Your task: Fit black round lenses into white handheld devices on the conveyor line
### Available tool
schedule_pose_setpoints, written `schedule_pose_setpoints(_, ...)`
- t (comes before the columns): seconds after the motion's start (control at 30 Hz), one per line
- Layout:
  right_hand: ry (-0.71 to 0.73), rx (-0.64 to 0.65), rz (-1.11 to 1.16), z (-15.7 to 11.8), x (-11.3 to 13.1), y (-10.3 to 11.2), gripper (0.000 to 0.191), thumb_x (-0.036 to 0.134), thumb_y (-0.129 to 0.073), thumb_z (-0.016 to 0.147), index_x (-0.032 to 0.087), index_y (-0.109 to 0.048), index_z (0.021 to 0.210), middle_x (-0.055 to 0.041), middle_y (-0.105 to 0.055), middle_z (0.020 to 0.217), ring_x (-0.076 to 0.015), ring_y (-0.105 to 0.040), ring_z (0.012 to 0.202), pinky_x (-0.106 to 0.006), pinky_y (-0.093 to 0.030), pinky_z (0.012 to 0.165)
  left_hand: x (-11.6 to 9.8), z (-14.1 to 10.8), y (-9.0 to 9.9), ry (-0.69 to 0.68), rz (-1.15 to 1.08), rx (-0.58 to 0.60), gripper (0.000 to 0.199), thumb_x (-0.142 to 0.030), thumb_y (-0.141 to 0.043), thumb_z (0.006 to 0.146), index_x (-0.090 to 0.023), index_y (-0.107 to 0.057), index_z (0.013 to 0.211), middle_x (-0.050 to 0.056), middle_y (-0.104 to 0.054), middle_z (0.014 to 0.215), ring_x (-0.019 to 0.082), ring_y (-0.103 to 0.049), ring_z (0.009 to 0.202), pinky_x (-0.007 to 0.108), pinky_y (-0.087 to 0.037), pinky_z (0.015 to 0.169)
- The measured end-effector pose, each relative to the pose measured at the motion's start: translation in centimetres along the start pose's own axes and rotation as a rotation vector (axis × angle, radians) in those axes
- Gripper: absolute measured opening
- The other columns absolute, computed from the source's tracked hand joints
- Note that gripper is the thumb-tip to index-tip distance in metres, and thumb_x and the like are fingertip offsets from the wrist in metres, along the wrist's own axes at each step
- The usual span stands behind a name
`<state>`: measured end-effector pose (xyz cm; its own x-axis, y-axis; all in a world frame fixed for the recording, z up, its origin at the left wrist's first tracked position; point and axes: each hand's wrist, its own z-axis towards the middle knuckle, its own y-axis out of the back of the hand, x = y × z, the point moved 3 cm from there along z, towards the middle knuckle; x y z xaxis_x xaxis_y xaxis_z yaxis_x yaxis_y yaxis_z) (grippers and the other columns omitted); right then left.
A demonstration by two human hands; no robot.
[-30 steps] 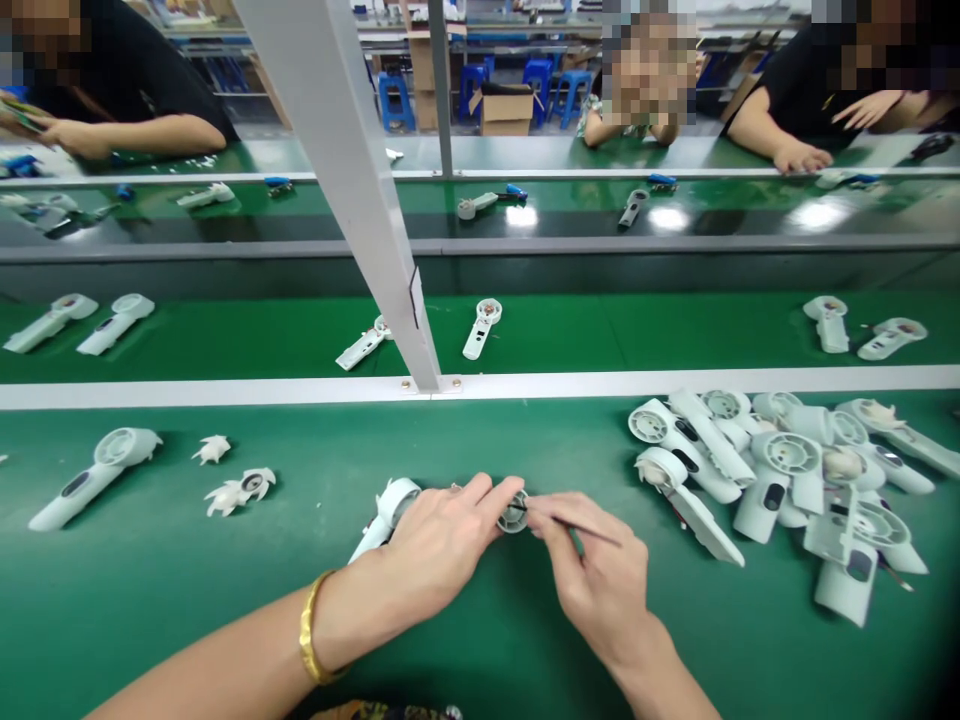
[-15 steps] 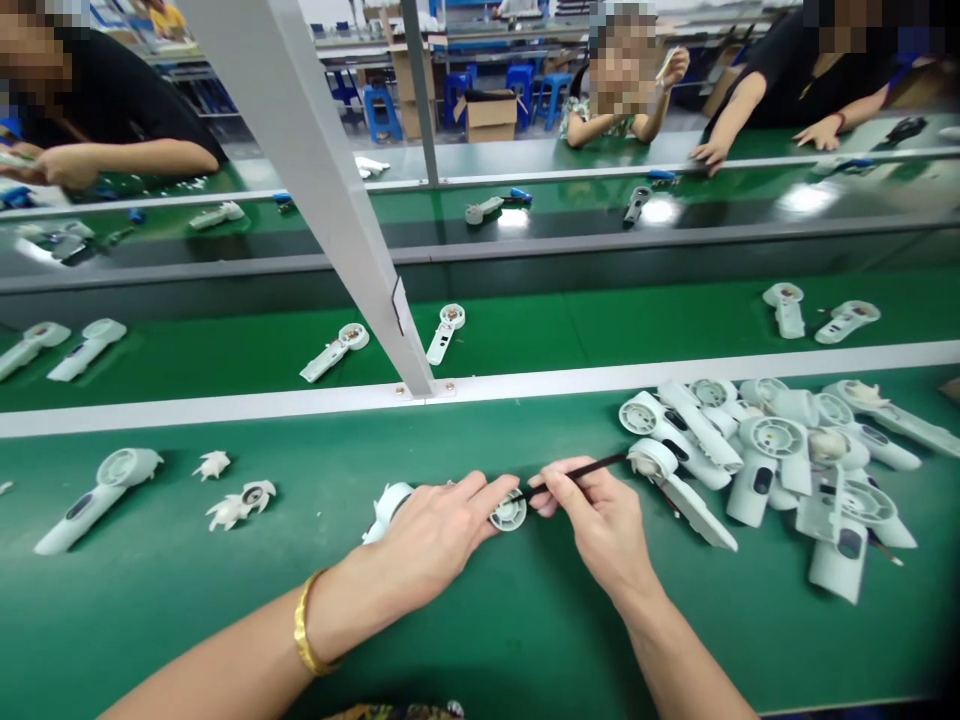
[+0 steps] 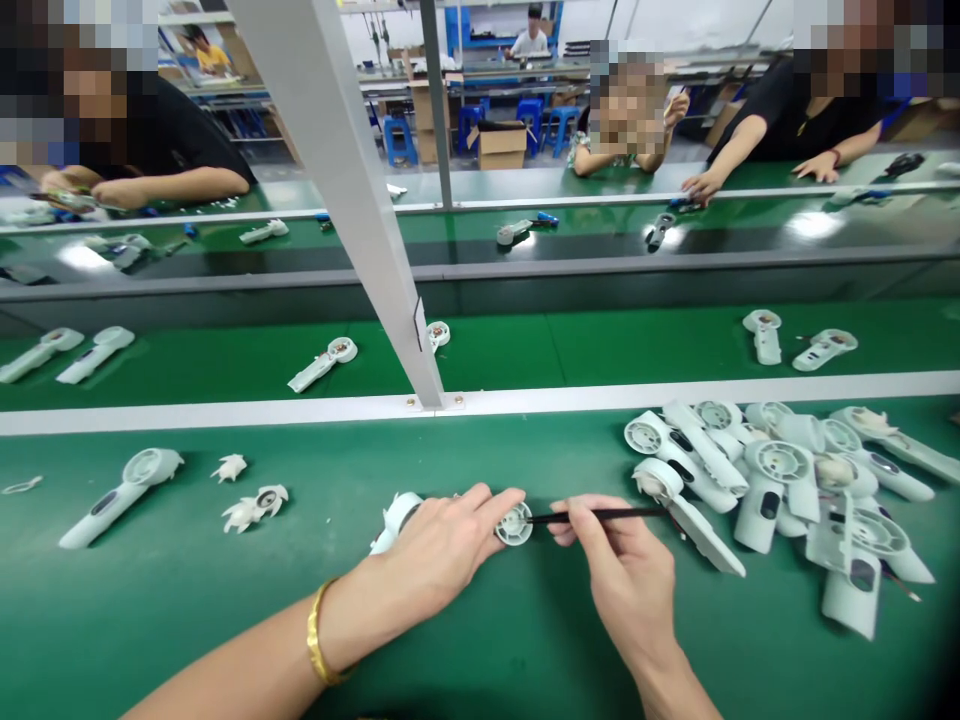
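Observation:
My left hand lies over a pale green handheld-fan housing, its fingers closed around it. The round, spoked fan head shows past my fingertips; the rest is mostly covered. Another pale piece pokes out behind that hand, and I cannot tell if it belongs to the same housing. Black tweezers are pinched in my right hand, their tips at the middle of the fan head. Close beyond that hand lies a fan housing with a white fan blade.
A pile of fan housings covers the right of the green table. At left lie one fan housing and loose white fan blades. A slanted metal post rises ahead. Behind it, a green belt carries housings; co-workers sit across.
My right hand has shifted a little, and the tweezers lie more level. My left hand keeps its hold. The view has tilted, and belt housings sit further left relative to the post.

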<state>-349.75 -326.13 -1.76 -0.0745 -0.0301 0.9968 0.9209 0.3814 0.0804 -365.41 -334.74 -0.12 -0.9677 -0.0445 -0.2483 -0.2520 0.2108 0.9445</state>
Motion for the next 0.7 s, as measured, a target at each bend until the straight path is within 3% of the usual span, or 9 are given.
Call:
schedule_pose_setpoints(0.1, 0.071, -0.002, -0.088, -0.5, 0.5, -0.4, 0.017, 0.034, -0.058, 0.086, 0.018, -0.064, 0.086, -0.0047, -0.070, 0.083, -0.0165, -0.068, 0.064, -0.028, -0.058, 0.063, -0.2, -0.1, 0.0, 0.012, 0.011, -0.007, 0.044, -0.032, -0.045, 0.093, -0.032, -0.031, 0.135, 0.001, -0.058, 0.101, 0.019, -0.064, 0.076, 0.028, -0.050, 0.062)
schedule_pose_setpoints(0.33, 0.086, 0.007, -0.138, -0.6, 0.1, -0.5, 0.017, 0.034, -0.056, 0.087, 0.019, -0.064, 0.086, -0.0033, -0.071, 0.081, -0.0161, -0.068, 0.065, -0.027, -0.057, 0.065, -0.5, -0.1, 0.4, 0.007, 0.023, 0.004, 0.042, -0.029, -0.045, 0.093, -0.031, -0.032, 0.134, 0.001, -0.057, 0.099, 0.019, -0.063, 0.074, 0.030, -0.051, 0.063)
schedule_pose_setpoints(0.53, 0.251, 0.187, -0.222, 0.1, 0.1, -0.2, 0.012, 0.025, -0.053, 0.089, 0.020, -0.064, 0.091, -0.0039, -0.069, 0.086, -0.0160, -0.066, 0.071, -0.028, -0.056, 0.067, -0.6, 0.0, 0.5, -0.023, 0.048, 0.023, 0.042, -0.027, -0.045, 0.093, -0.031, -0.033, 0.133, 0.001, -0.056, 0.096, 0.018, -0.062, 0.073, 0.029, -0.050, 0.064)
schedule_pose_setpoints(0.7, 0.277, 0.361, -0.267, 1.3, 1.4, -0.2, 0.013, 0.027, -0.052, 0.089, 0.020, -0.063, 0.090, -0.0040, -0.068, 0.085, -0.0163, -0.066, 0.071, -0.028, -0.056, 0.066, -0.7, 0.2, 0.5, -0.058, 0.106, 0.018, 0.041, -0.025, -0.043, 0.093, -0.030, -0.034, 0.132, 0.001, -0.055, 0.092, 0.019, -0.061, 0.072, 0.030, -0.050, 0.062)
